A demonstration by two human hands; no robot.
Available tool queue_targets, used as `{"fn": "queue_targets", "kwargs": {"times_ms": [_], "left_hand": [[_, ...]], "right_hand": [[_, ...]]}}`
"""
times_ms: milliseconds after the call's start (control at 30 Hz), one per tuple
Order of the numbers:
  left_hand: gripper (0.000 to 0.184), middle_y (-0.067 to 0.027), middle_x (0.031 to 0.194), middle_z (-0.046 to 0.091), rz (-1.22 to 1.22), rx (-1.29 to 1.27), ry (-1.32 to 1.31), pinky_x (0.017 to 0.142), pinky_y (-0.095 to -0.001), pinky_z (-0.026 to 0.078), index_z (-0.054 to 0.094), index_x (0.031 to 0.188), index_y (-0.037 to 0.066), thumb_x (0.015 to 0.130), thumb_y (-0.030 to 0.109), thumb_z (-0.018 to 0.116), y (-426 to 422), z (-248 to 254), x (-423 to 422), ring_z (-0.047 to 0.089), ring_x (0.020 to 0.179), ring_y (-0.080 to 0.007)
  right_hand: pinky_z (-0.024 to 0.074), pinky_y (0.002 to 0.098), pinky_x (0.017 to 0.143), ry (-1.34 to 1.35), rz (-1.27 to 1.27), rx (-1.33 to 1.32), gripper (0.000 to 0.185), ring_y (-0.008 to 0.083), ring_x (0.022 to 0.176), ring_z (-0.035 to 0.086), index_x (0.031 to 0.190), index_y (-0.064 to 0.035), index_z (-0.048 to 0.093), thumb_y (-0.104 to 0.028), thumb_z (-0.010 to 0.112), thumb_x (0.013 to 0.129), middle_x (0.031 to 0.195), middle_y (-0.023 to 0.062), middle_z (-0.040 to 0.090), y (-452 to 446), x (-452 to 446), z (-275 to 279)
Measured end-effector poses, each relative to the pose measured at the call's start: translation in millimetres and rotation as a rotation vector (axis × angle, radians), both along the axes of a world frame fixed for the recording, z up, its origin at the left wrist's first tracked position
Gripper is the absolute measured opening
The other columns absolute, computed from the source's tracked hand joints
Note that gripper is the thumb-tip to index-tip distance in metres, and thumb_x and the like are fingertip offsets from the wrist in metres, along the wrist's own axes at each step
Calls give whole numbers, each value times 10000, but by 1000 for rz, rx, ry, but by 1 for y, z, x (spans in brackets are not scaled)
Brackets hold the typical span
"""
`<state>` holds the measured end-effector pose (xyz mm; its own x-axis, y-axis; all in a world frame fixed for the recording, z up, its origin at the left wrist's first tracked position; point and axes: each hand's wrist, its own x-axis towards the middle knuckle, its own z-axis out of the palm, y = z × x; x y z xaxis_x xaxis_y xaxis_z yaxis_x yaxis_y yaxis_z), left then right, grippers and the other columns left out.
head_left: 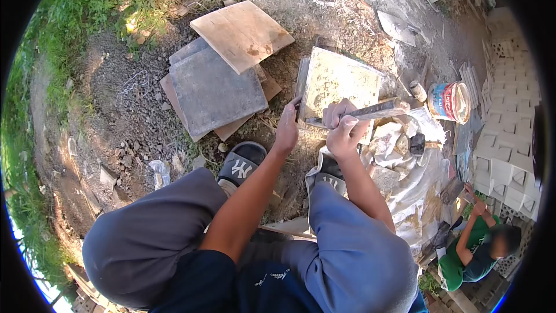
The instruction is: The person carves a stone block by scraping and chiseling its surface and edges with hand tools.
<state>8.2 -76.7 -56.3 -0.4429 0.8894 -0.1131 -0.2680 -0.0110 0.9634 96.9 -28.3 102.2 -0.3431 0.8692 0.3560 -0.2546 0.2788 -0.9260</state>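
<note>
My right hand is wrapped round the handle of a tool, whose narrow end points left over the front part of a pale, dusty square tile. Beside that tile's left edge is my left hand, its fingers closed near the edge of a dark tile lying partly beneath the pale one. Whether the fingers grip that edge is hard to make out. To the left, a grey square tile rests on a stack, with a tan tile overlapping its back corner.
A labelled bucket stands at the right, near a crumpled white sheet with stones. A trowel lies at the back right. Another person sits at the lower right. My sandalled feet are just in front of the tiles.
</note>
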Motion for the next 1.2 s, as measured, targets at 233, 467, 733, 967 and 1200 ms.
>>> {"fn": "queue_targets", "kwargs": {"times_ms": [233,467,733,967,1200], "left_hand": [[440,-219,1299,569,41,-96,222,1068,-378,383,511,1338,-37,1089,261,306,0,1,2,538,1231,-335],[453,-200,1275,576,31,-84,370,1056,-369,385,508,1334,-40,1095,273,283,6,6,-3,536,1209,-304],[438,-226,1268,576,46,-136,402,1027,-397,408,532,1312,-20,1082,282,313,1,13,1,545,1199,-373],[438,-212,1278,570,50,-159,377,1025,-406,413,533,1317,-3,1082,296,315,0,14,2,541,1204,-371],[433,-210,1255,586,75,-156,425,1020,-401,417,539,1316,3,1079,293,320,-2,9,1,555,1181,-377]], "right_hand": [[250,278,443,203,87,115,554,101,487,355,709,-55,410,-513,529,997,595,-1,382,0,12,-23],[237,263,448,212,43,80,564,94,497,351,700,-62,399,-526,507,1002,602,-7,385,1,4,14],[237,260,455,133,-1,76,531,92,493,357,692,-49,388,-448,492,1028,581,-3,369,6,1,-23],[209,272,430,77,65,59,650,91,451,320,681,-59,387,-642,474,955,541,-20,356,-4,12,-31],[245,264,434,177,107,83,647,98,466,351,665,-60,400,-629,499,956,569,-8,385,-4,10,6]]}}
